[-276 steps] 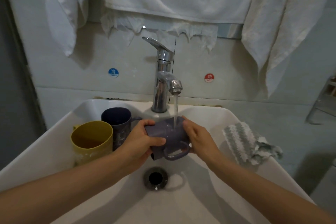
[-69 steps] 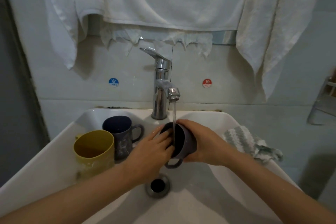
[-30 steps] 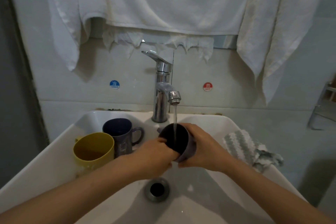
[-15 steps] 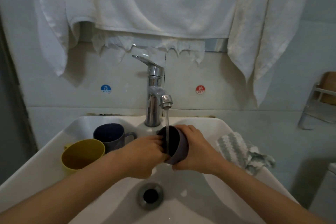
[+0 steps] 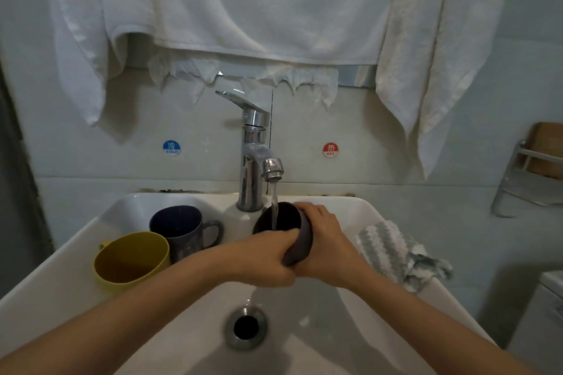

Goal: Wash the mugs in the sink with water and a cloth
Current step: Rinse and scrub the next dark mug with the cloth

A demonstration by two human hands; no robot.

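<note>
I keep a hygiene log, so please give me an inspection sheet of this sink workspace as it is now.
Surface: sink, wet near the open drain.
Job's things: grey mug tilted under the running tap, water falling into it; yellow mug and dark blue mug stand at the sink's left; striped cloth lies on the right rim.
Clutter: nothing seen.
Hands: left hand and right hand both grip the grey mug.
Cables: nothing seen.
Surroundings: towels hang above; cold sticker and hot sticker on the wall; metal rack at right.
</note>
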